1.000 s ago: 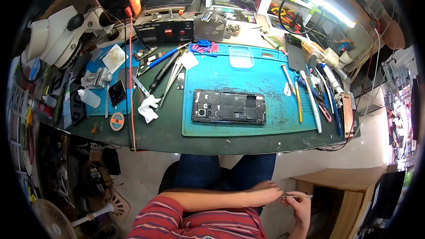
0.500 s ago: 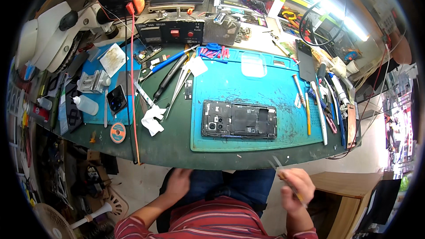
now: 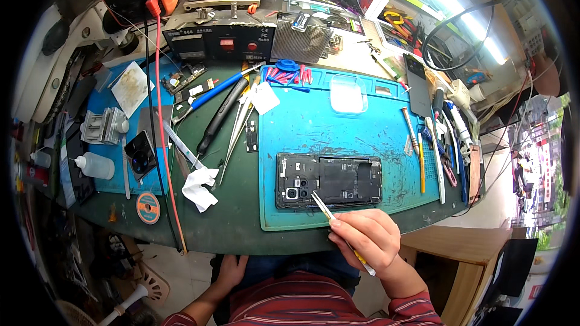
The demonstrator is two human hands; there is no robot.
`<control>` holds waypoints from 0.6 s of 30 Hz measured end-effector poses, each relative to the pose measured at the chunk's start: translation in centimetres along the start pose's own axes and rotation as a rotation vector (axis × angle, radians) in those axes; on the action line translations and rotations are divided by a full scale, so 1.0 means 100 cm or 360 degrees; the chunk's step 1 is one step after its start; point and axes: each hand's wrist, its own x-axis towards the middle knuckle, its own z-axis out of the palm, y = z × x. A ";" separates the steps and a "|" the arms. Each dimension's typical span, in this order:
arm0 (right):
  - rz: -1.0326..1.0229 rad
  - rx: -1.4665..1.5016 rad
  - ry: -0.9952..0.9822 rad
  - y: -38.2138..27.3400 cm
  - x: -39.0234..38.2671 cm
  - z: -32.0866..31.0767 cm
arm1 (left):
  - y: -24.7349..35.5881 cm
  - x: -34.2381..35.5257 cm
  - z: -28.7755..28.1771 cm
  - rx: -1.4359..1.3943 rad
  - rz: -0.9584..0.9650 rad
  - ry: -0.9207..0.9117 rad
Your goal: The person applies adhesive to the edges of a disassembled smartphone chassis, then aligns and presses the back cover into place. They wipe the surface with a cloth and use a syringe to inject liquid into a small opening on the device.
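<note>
Phone [image 3: 347, 172] lies flat on the blue mat [image 3: 302, 122], lenses [image 3: 292, 193] toward 9 o'clock, internals exposed. Your right hand [image 3: 368, 242], at its 5 o'clock, has its fingers clamped on the tweezers [image 3: 325, 210]. Their tips point to 11 o'clock, over the phone, just beside the lenses on the 3 o'clock side; contact cannot be determined. Your left hand [image 3: 231, 271] is on the near side of the desk [image 3: 211, 234] edge, between 7 and 8 o'clock; you cannot tell whether its fingers are apart or together. From the phone, locate: clear box [image 3: 348, 93], 12 o'clock; black tool [image 3: 222, 116], 10 o'clock; tissue [image 3: 200, 191], 9 o'clock; spool [image 3: 146, 200], 9 o'clock, farther out; yellow stick [image 3: 422, 166], 3 o'clock.
</note>
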 end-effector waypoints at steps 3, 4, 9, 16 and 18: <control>0.0023 0.0013 -0.0016 0.000 0.003 -0.001 | 0.007 0.002 0.001 -0.0037 0.0129 0.0130; 0.0020 0.0021 -0.0021 0.000 0.005 0.000 | 0.006 0.002 0.001 -0.0041 0.0141 0.0143; 0.0012 0.0000 -0.0044 0.000 0.007 0.001 | -0.002 0.004 0.005 -0.0031 0.0196 0.0154; -0.0027 -0.0065 -0.0077 0.000 0.005 0.001 | -0.008 0.002 0.008 0.0019 0.0157 0.0183; -0.0042 -0.0097 -0.0064 -0.001 0.005 0.002 | -0.009 0.001 0.007 0.0014 0.0158 0.0172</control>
